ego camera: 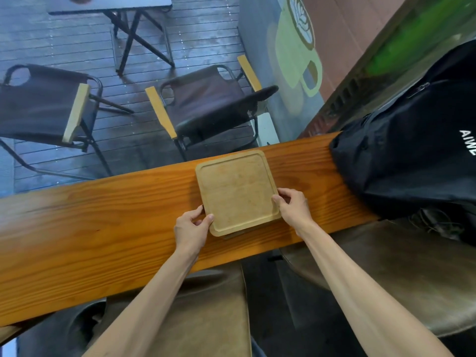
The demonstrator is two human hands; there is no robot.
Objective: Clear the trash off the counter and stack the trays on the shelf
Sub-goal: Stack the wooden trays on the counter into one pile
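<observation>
Both hands grasp the square wooden tray [238, 191] by its near corners: the left hand [192, 225] pinches the near-left corner with thumb on the rim and fingers tucked under the edge, and the right hand [293, 208] clamps the near-right edge the same way. The tray sits between the two grips, flat on the wooden counter [103, 228], with a sliver of something, perhaps a second tray, showing beneath its near edge. No trash is visible on the counter, so the stacking step appears to be in hand. The next move likely calls for a level lift, clear of the black backpack [412, 150] at the right. No shelf is in view.
</observation>
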